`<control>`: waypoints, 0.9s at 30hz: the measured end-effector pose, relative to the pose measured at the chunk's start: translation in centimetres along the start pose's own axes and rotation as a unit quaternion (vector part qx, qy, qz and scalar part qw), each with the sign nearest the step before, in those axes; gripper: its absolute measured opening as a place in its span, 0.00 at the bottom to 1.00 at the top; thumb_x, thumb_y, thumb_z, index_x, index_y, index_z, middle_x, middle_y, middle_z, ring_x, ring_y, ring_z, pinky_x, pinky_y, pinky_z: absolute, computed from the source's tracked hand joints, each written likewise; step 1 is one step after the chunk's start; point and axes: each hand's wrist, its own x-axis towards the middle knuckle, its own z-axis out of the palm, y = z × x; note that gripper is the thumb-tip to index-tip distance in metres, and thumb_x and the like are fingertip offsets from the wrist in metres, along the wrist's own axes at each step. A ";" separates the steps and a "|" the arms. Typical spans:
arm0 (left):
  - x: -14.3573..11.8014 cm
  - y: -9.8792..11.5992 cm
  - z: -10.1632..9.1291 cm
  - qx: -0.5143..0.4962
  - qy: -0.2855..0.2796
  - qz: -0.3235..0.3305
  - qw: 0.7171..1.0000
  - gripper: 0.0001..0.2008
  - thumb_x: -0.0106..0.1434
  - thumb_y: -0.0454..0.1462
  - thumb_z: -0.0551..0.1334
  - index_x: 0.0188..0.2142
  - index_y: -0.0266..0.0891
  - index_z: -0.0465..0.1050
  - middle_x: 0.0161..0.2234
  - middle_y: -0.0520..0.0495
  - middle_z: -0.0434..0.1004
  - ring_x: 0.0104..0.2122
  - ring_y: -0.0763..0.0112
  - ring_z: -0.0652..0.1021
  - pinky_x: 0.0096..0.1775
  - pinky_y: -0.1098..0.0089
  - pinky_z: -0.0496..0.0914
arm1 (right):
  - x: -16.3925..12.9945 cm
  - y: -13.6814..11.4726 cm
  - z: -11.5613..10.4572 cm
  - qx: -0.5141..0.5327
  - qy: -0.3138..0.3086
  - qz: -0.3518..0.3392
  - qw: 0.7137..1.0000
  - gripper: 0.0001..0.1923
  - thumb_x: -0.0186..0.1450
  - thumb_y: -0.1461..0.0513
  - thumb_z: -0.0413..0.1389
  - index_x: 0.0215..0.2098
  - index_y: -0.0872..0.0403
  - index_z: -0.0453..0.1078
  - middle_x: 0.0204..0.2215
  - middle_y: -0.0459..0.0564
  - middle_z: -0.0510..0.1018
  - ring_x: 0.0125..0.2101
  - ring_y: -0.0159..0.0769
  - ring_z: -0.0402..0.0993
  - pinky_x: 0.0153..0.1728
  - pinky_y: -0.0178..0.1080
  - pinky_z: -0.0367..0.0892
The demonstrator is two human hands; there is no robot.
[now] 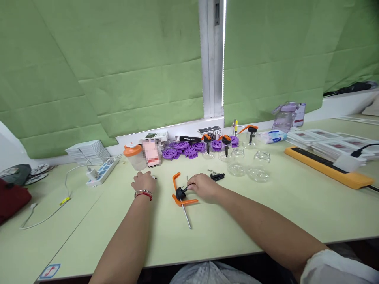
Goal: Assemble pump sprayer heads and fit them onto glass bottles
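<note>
An orange pump-head part (pixel 181 194) with a black collar and a thin grey tube lies on the pale green table (pixel 237 221), near the middle, a little in front of the person. The right hand (pixel 203 186) rests just beside it, fingers curled in and pinching the black collar. The left hand (pixel 144 182) lies palm down to the left, well apart from the part, fingers bent over a small dark item at their tips that is too small to make out; a red bracelet circles the wrist.

The near half of the table, between the hands and the front edge, is bare and open. To the right of the right hand there is also open surface as far as a long orange power strip (pixel 325 167), which runs slantwise toward the right edge.

Just beyond the right hand lie a small spring and black piece (pixel 216 175). Behind them stand clear glass jars (pixel 248 165), empty and without lids; farther back, similar jars carry orange pump tops (pixel 226 139). Purple plastic pieces (pixel 189 148) are heaped along the back edge under the green window blinds. A clear cup with an orange lid (pixel 134 156) stands behind the left hand; its contents cannot be told.
</note>
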 end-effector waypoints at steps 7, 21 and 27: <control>-3.2 3.4 -3.2 -0.195 0.012 0.123 0.973 0.19 0.63 0.45 0.49 0.36 0.36 0.74 0.36 0.39 0.75 0.37 0.58 0.75 0.39 0.62 0.67 | 0.5 1.2 -0.9 0.058 0.145 0.008 0.988 0.11 0.62 0.61 0.51 0.33 0.53 0.76 0.28 0.48 0.77 0.28 0.33 0.69 0.31 0.34 0.60; -7.2 6.5 -3.3 -0.539 -0.280 0.174 0.775 0.15 0.51 0.44 0.64 0.31 0.37 0.63 0.20 0.54 0.66 0.17 0.77 0.67 0.20 0.75 0.62 | 0.9 2.0 -0.5 0.191 0.170 0.053 0.965 0.18 0.63 0.51 0.49 0.25 0.55 0.69 0.20 0.45 0.70 0.20 0.29 0.62 0.23 0.32 0.57; -7.8 6.7 -2.8 -0.542 -0.285 0.217 0.760 0.16 0.50 0.43 0.65 0.34 0.37 0.65 0.23 0.55 0.65 0.22 0.77 0.67 0.24 0.75 0.61 | 1.4 2.6 0.0 0.245 0.148 0.024 0.958 0.11 0.58 0.56 0.54 0.24 0.55 0.67 0.19 0.41 0.66 0.21 0.27 0.59 0.24 0.31 0.55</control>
